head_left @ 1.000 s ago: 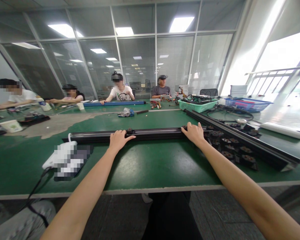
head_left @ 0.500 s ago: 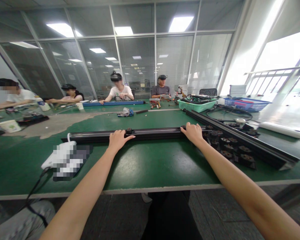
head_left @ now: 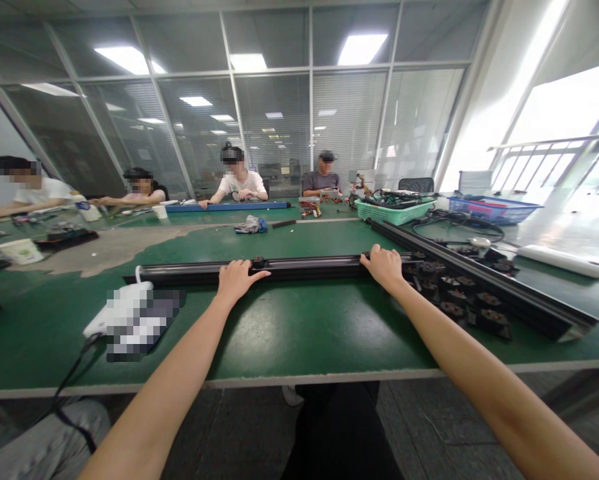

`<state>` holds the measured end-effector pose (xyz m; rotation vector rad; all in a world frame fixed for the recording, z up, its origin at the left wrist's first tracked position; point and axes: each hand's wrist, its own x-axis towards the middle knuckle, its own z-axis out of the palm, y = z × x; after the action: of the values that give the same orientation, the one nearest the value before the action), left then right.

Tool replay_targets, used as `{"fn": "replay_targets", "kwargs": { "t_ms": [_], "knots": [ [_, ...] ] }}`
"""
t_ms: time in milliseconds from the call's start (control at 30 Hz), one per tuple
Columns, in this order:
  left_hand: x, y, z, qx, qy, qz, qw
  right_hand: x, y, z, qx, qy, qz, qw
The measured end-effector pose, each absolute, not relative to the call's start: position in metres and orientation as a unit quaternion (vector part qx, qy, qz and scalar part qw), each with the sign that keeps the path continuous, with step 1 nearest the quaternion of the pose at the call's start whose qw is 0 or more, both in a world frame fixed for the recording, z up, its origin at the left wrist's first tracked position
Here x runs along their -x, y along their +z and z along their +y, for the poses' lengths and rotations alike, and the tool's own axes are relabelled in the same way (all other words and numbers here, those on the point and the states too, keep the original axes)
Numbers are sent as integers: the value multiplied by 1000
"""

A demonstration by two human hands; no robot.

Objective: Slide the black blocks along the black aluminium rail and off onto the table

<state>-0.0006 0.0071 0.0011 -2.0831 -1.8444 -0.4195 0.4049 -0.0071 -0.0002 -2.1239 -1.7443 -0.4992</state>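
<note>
Head view, the only one there is: a long black rail lies flat across the middle of the green desk, running roughly parallel to the near edge. The left hand rests on top of it near its midpoint, fingers spread and laid over the rail, thumb out to the right; looks more like pressing down than gripping. The right hand sits at the rail's right end, fingers curled over the top. Can't tell whether it's actually clamping it.

What I'd worry about: just beside that right end there's a cluster of small black parts, touching or nearly so. If the rail slides toward the right edge, it'd plow into them and scatter a few. A second black rail runs diagonally toward the near right corner, so swinging the first one could knock it too.

The rail's left end reaches toward a white device with a cable hanging over the near edge, so a careless pivot could snag it. With both hands off-centre to the right, the left end would probably droop if lifted.

Other people sit along the far edge, well apart.
</note>
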Motion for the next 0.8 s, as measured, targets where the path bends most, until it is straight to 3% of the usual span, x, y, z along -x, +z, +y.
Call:
{"fn": "replay_targets", "kwargs": {
  "t_ms": [800],
  "knots": [
    [2,0,8,733,-153,-642,164,-434,2,-5,786,-150,-579,160]
  ]
}}
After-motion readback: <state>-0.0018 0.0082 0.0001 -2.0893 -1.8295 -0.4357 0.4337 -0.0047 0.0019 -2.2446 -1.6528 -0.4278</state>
